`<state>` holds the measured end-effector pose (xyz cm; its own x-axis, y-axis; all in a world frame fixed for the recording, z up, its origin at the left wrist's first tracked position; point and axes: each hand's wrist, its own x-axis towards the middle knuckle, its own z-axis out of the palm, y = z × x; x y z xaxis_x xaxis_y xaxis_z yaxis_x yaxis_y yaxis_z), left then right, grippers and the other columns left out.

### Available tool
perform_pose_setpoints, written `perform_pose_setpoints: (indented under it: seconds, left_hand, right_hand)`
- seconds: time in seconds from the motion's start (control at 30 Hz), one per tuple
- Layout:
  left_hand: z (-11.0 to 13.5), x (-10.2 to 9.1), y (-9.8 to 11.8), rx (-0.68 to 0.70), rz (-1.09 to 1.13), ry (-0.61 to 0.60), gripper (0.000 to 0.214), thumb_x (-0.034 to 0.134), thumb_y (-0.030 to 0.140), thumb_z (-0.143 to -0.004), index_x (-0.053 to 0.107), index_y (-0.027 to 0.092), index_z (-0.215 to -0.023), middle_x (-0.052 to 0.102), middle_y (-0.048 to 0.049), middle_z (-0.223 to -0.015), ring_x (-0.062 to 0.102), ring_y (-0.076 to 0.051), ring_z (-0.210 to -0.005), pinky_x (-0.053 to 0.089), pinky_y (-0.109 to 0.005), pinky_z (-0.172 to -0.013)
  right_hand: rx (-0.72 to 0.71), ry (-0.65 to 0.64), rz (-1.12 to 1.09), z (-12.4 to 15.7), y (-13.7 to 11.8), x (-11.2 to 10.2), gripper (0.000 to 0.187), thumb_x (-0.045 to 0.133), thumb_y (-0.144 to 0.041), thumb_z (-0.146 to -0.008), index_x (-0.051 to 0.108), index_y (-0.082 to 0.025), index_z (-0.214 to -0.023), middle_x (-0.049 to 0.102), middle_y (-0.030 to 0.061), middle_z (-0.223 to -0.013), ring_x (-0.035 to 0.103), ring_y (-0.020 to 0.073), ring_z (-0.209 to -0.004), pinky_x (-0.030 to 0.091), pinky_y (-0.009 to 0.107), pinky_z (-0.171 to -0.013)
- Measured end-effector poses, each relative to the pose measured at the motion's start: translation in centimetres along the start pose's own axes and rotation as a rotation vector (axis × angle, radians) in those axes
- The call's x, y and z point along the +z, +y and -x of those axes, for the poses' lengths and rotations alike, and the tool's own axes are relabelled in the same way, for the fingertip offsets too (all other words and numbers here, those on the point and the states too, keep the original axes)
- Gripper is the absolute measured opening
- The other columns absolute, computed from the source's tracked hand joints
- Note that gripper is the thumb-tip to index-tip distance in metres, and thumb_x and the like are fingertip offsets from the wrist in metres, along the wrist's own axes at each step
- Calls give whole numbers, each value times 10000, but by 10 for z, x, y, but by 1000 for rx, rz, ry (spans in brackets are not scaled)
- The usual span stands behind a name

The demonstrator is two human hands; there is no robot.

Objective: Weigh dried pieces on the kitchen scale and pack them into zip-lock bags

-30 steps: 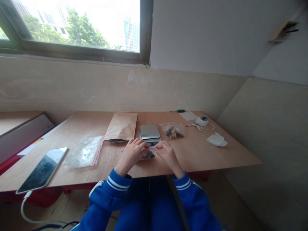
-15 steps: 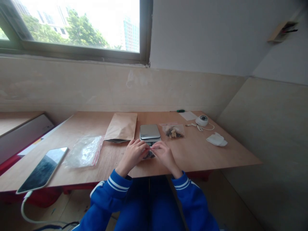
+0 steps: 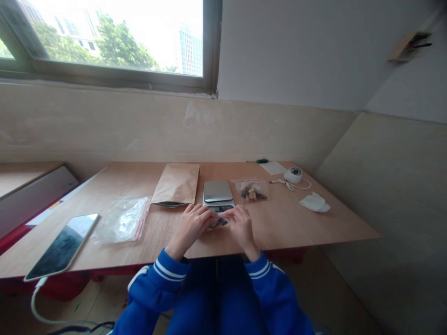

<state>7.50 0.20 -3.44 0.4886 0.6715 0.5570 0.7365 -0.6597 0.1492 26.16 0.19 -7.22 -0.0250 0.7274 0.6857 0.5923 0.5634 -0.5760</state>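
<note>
A small clear zip bag [image 3: 219,222] with dark pieces inside is held up by its top edge, close to the table's front. My left hand [image 3: 194,225] pinches the left end of that edge. At the other end, my right hand [image 3: 240,228] grips it between thumb and fingers. Just behind the bag stands a digital kitchen scale [image 3: 218,191] with a bare metal plate. Another zip bag [image 3: 252,190], with dark and pale dried pieces in it, lies to the right of the scale. The fingers partly hide the held bag.
Left of the scale lies a brown paper pouch [image 3: 179,182], its mouth facing me. Clear zip bags [image 3: 122,219] and a phone [image 3: 63,246] on a cable are farther left. To the right are a white corded device [image 3: 293,175], a crumpled tissue [image 3: 314,202] and a green-handled tool [image 3: 262,161].
My right hand has shifted slightly along the bag's top edge, and more of the bag's dark contents shows between my hands. Both sleeves have moved a little left.
</note>
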Motion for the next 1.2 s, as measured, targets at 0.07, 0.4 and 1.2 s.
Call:
perform_pose_setpoints:
  seconds: [0.07,0.4,1.2]
  left_hand:
    - [2,-1,-3,-11,0,10,209,485,333,-928,641,227,-838,645,-11,-756,558,-172,-740,342,-322,-699]
    - [3,10,7,-61,-59,22,157,439,188,-930,568,185,-841,622,-38,-809,548,-190,-754,358,-315,-669]
    - [16,2,-1,-10,64,-175,213,497,117,-876,624,228,-1006,687,-6,-902,641,-129,-762,432,-227,-628]
  right_hand:
    - [1,-31,-4,-2,1,-3,157,579,-180,-883,626,-228,-741,628,19,-744,564,190,-756,429,326,-726]
    - [-142,-279,171,-11,-18,-7,94,568,-179,-864,654,-216,-871,686,50,-854,565,243,-896,384,399,-840]
    - [-35,-434,-97,-12,4,-43,200,562,-197,-904,728,-254,-1002,744,29,-993,674,190,-920,498,348,-872]
